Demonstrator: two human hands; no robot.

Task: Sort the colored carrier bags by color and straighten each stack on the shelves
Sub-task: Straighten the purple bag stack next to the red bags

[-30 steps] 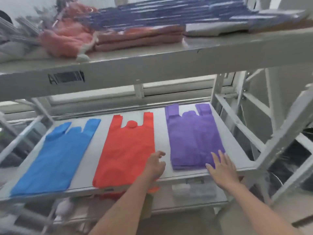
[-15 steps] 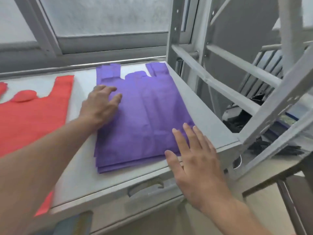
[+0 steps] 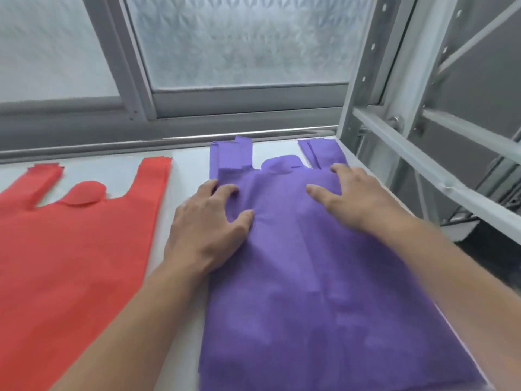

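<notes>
A stack of purple carrier bags (image 3: 310, 292) lies flat on the white shelf (image 3: 186, 170), handles pointing to the window. My left hand (image 3: 208, 227) rests palm down on the stack's upper left edge, fingers spread, half on the shelf. My right hand (image 3: 355, 196) lies flat on the upper right part, just below the right handles. Neither hand grips anything. To the left lies a stack of red carrier bags (image 3: 70, 249), flat, with its handles also at the back.
A frosted window with a grey frame (image 3: 242, 100) runs behind the shelf. The shelf's white metal upright (image 3: 363, 80) and diagonal braces (image 3: 428, 165) stand close at the right, beside the purple stack.
The view has closed in on the purple stack. Both hands moved up it toward the handles: the right from the near corner to the upper right, the left slightly further in.
</notes>
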